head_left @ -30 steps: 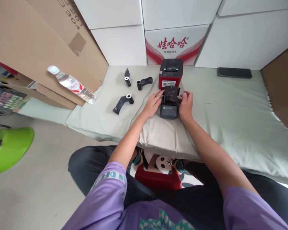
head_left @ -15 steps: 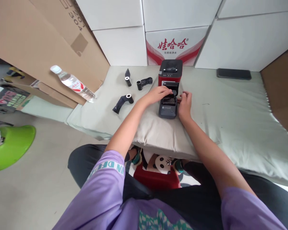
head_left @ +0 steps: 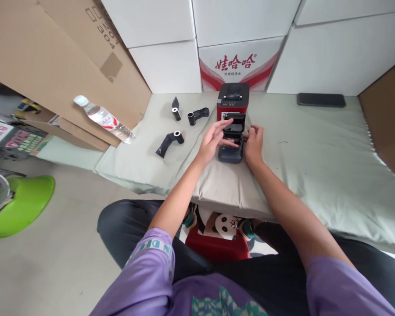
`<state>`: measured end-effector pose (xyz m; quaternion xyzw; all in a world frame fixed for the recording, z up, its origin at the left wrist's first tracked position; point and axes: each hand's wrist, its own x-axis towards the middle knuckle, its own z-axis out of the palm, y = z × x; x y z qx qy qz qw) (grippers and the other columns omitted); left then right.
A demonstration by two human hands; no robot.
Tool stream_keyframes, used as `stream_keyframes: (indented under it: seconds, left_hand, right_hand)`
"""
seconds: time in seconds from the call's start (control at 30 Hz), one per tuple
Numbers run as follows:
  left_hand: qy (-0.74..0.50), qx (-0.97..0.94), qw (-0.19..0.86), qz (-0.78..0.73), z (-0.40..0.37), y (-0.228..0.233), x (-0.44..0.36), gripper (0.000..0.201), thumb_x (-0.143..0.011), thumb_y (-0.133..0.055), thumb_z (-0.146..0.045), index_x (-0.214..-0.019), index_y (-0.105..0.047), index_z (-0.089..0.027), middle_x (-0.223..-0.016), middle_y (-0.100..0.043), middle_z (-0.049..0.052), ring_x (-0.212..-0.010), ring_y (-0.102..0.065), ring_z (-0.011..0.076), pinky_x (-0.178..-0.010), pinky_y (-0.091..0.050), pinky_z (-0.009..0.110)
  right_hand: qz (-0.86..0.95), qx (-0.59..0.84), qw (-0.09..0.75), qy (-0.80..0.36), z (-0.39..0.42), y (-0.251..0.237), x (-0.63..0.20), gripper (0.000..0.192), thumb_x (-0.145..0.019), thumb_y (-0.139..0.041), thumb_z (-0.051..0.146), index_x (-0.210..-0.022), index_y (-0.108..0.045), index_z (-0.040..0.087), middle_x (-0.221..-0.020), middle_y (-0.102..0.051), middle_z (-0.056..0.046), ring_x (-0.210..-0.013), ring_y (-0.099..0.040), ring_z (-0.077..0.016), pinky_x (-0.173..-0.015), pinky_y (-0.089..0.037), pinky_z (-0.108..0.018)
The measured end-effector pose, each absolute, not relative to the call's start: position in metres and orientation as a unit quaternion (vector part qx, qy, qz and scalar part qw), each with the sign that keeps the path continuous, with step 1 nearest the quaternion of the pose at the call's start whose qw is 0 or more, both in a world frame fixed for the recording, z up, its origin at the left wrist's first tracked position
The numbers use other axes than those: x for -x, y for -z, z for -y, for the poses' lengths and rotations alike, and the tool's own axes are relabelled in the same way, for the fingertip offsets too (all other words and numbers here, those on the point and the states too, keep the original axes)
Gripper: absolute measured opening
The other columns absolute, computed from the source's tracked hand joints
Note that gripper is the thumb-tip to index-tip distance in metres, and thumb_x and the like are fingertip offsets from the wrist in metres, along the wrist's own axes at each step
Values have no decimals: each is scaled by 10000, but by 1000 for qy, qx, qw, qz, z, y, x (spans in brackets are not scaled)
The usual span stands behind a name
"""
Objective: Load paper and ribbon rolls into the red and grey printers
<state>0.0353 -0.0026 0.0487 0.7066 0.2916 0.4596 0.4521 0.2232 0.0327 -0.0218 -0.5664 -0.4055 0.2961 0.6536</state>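
Observation:
A small dark grey printer (head_left: 231, 154) sits on the cloth-covered surface with its lid (head_left: 234, 128) raised. Right behind it stands a red and black printer (head_left: 233, 95). My left hand (head_left: 213, 139) hovers over the open compartment from the left, fingers spread and nothing in them. At the right side of the small printer, my right hand (head_left: 254, 145) rests with fingers curled against its edge. To the left lie three small rolls with black film trailing from them: one nearest me (head_left: 178, 137), one further back (head_left: 176, 114) and one beside it (head_left: 191, 117).
A clear water bottle (head_left: 107, 120) lies tilted against a cardboard box (head_left: 85, 66) on the left. A black phone (head_left: 321, 100) lies at the back right before white boxes (head_left: 329, 52). Below the edge is a red stool (head_left: 213, 245); a green seat (head_left: 26, 206) stands left.
My left hand has drawn back slightly from the raised lid, and its fingers have spread apart over the compartment. My right hand stays at the printer's side.

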Motion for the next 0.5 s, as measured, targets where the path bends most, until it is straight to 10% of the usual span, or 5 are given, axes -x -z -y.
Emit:
stream_keyframes:
  seconds: [0.13,0.27,0.5]
  left_hand:
    - [-366,-770,364,-375,-6,-60,-32,430,-1111,-419,-557,-1396,-595,-287,-1340,-775,94,-910,-792,191,-880,-618,374]
    - [-120,-885,112,-436,-36,-94,-30,238,-1016,-620,-261,-1142,-821,-266,-1122,-838,68,-1116,-759,270,-907,-566,377]
    - [78,-909,5,-408,-51,-112,-83,307,-851,-780,-167,-1147,-860,-177,-1134,-836,176,-1062,-781,350,-844,-554,404]
  right_hand:
    - [393,566,654,-312,-32,20,-222,461,-972,-499,669,-1173,-531,256,-1180,-606,-78,-935,-679,-192,-886,-608,-416]
    - [385,565,655,-322,-31,18,-222,381,-991,-503,591,-1170,-524,255,-1200,-613,-73,-862,-685,-169,-849,-610,-392]
    - [424,582,631,-289,-34,24,-225,419,-965,-487,585,-1189,-527,233,-1188,-615,-94,-909,-678,-198,-927,-585,-443]
